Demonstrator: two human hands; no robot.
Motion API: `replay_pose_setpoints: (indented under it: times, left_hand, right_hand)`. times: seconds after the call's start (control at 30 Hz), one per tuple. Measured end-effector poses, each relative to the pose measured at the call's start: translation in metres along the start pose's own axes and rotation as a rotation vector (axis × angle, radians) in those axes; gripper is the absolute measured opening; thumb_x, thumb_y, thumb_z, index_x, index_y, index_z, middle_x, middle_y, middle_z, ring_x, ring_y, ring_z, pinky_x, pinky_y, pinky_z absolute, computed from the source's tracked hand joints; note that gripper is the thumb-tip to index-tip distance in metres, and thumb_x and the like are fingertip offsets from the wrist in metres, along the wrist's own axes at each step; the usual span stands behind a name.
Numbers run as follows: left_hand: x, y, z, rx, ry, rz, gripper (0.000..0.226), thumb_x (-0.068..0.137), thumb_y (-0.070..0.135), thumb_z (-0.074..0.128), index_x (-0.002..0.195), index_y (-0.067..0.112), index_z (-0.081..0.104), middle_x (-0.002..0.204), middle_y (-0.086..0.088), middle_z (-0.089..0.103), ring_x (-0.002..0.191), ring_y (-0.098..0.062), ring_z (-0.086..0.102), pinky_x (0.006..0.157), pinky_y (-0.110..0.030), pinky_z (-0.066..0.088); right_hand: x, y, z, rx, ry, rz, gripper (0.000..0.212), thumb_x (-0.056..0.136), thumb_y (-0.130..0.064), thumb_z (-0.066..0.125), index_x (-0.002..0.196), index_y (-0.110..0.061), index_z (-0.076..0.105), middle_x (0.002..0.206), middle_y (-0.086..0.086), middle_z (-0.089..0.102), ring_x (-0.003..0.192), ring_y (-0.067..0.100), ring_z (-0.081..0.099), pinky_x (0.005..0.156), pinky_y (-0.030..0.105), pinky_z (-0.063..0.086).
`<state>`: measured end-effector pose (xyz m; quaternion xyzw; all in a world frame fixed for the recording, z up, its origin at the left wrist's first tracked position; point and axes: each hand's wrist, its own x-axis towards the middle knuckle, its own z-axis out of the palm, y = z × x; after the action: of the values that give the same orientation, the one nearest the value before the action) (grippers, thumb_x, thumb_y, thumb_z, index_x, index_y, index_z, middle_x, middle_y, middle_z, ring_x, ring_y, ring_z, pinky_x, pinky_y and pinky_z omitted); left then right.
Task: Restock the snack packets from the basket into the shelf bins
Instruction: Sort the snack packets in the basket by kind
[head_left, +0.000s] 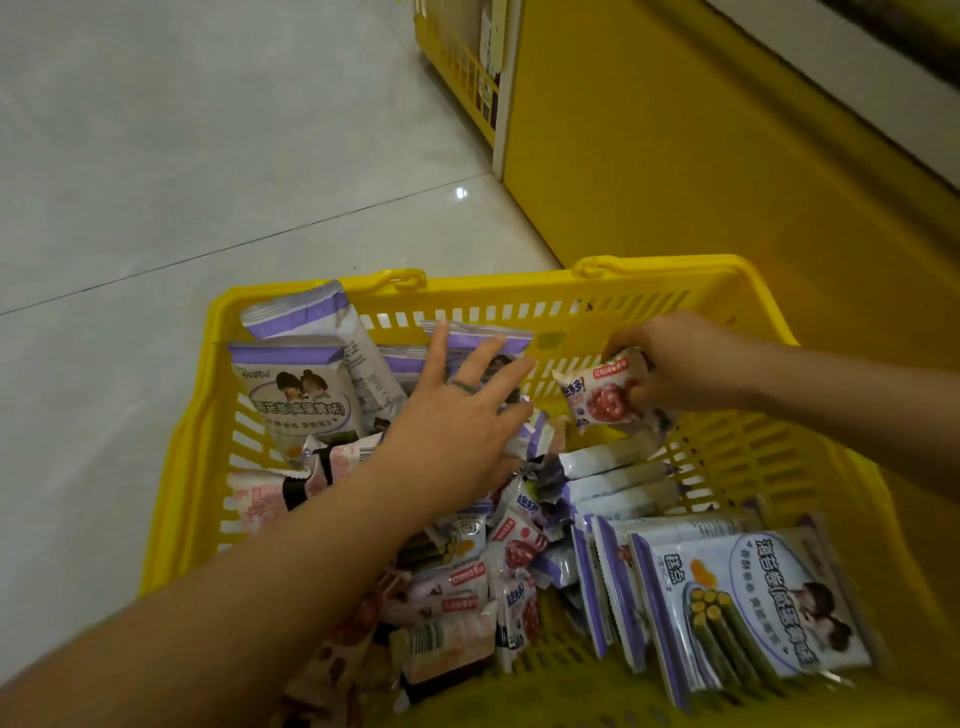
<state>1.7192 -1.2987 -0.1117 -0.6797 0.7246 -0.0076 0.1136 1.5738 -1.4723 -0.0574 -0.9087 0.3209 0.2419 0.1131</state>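
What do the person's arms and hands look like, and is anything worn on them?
Both forearms are bare, with no sleeves, gloves, watch or bracelet in view. The left hand wears one thin dark ring on a finger. The right hand shows no ring or other item.

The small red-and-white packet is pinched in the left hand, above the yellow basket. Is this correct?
Not quite: the head view shows the right hand pinching the small red-and-white packet above the yellow basket. The left hand is open.
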Motion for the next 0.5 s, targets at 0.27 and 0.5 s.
replay_pose_setpoints:
  times: [0.27, 0.5]
  left_hand:
    - [-0.065, -0.048, -0.061, 0.2, -0.029, 0.224, 0.032, 0.097, 0.034, 0.039, 0.125, 0.026, 0.053, 0.14, -0.004, 0.044, 0.136, -0.026, 0.034, 0.114, -0.058, -0.005]
    - [-0.096, -0.036, -0.05, 0.086, -0.051, 0.126, 0.035, 0.099, 0.03, 0.033, 0.131, 0.025, 0.046, 0.137, -0.001, 0.045, 0.134, -0.023, 0.034, 0.117, -0.054, -0.003]
  right_hand:
    - [-0.05, -0.076, -0.008, 0.273, -0.147, -0.27, 0.047, 0.082, -0.027, 0.072, 0.125, -0.025, 0.055, 0.112, 0.0, 0.065, 0.09, 0.016, 0.065, 0.077, 0.033, 0.055]
    - [-0.068, -0.112, 0.035, 0.369, -0.606, -0.447, 0.069, 0.086, -0.035, 0.068, 0.145, -0.032, 0.033, 0.148, -0.009, 0.037, 0.128, 0.013, 0.045, 0.104, 0.03, 0.042]
